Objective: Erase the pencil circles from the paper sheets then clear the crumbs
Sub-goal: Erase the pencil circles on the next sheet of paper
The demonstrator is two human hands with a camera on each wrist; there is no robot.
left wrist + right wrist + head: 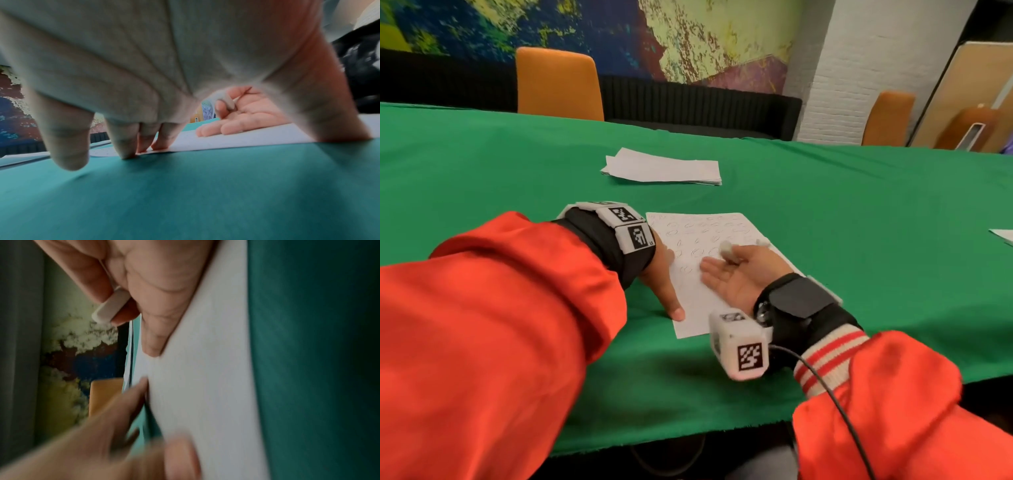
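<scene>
Green cloth is covering the desk [825, 205], with orange chairs and a painted wall lying beyond it. Going by what is showing, the job is sitting somewhere in its early or middle part: the sheet [690, 318] in front of the person is carrying rows of faint pencil circles [697, 253] over its far half, while its near half is looking blank, either rubbed out or never drawn on; which, I cannot tell. No crumbs are showing at this sharpness, so the sweeping step is looking not yet due.

On the left, the left hand [659, 274] is bearing down on the sheet's left edge, palm arched, its fingers [125, 146] spread and nearly straight with the tips planted where paper is meeting cloth, and the thumb [674, 310] is pinning the near corner. It is gripping nothing, only steadying the page.

Further back, near the middle of the desk, a stack [664, 169] of more sheets is waiting, well apart from the one in use, so more erasing is likely lying ahead.

On the right, the right hand [736, 274] is lying palm-up on the sheet, its outer fingers [213, 129] loosely stretched along the paper. Its thumb and forefinger are pinching the white eraser [112, 306], which is hanging lifted off the page, not rubbing. A corner of another sheet is peeking in at the far right.
</scene>
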